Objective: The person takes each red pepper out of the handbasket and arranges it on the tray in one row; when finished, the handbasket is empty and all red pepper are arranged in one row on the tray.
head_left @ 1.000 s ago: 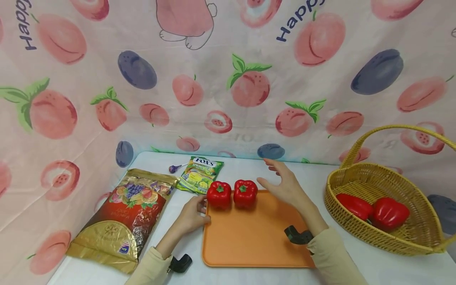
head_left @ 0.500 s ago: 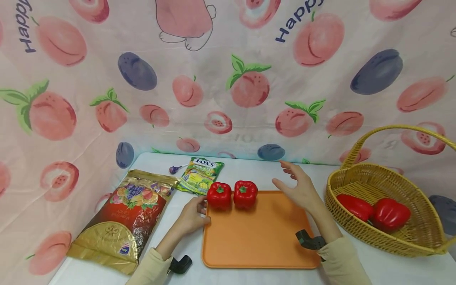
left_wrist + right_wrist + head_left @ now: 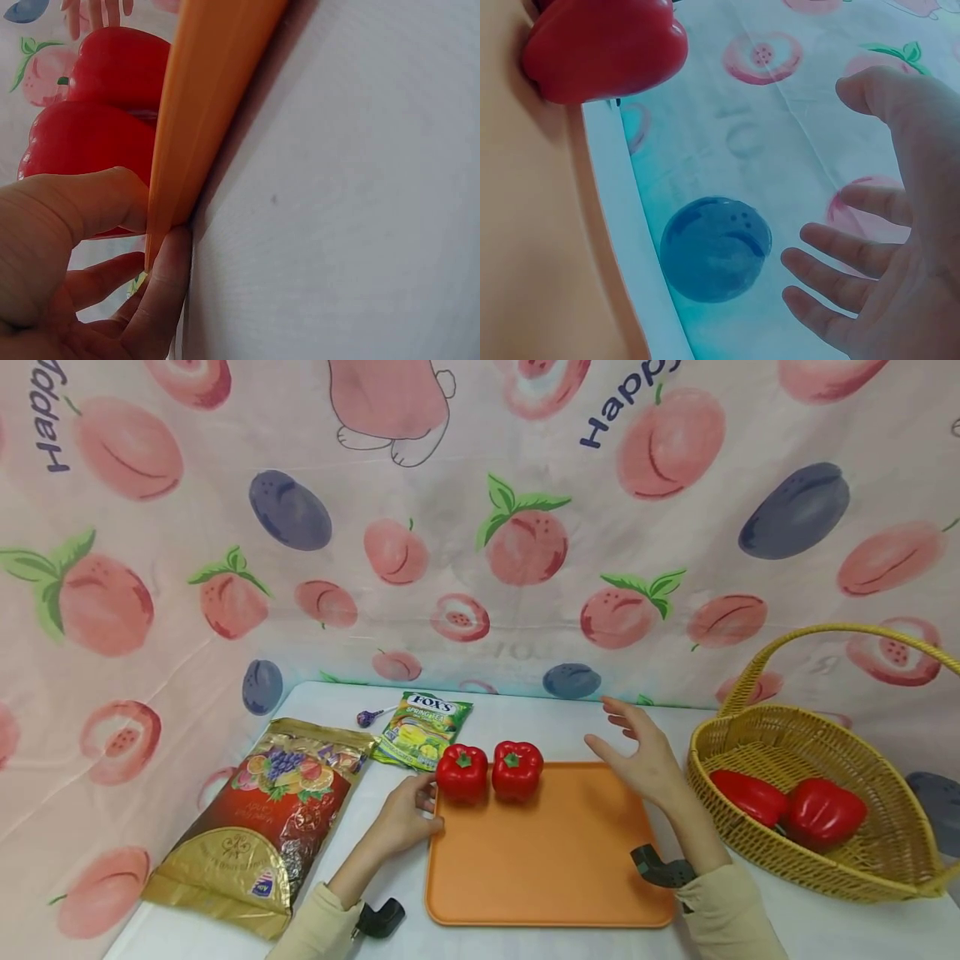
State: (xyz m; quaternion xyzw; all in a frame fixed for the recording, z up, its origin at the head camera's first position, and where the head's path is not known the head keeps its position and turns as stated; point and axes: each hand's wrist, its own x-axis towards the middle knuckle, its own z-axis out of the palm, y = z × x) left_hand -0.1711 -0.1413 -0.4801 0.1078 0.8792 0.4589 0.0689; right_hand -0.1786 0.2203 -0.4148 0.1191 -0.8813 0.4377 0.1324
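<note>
An orange tray (image 3: 547, 860) lies on the white table, with two red bell peppers (image 3: 461, 774) side by side at its back left corner. My left hand (image 3: 407, 818) pinches the tray's left rim; in the left wrist view the thumb (image 3: 112, 199) lies on the inner side and a finger (image 3: 166, 289) on the outer side. Over the tray's back right part, my right hand (image 3: 643, 758) is held in the air with fingers spread, touching nothing. The right wrist view shows that hand (image 3: 907, 225) apart from the tray and a red pepper (image 3: 611, 49).
To the right stands a yellow wicker basket (image 3: 810, 872) with two red peppers (image 3: 821, 810) inside. A large gold and red candy bag (image 3: 262, 818) lies on the left. Behind the tray are a green FOX'S packet (image 3: 423, 727) and a lollipop (image 3: 366, 718). Patterned cloth hangs behind.
My right hand has moved to the right, away from the two peppers on the tray. The left hand has stayed at the tray's left rim.
</note>
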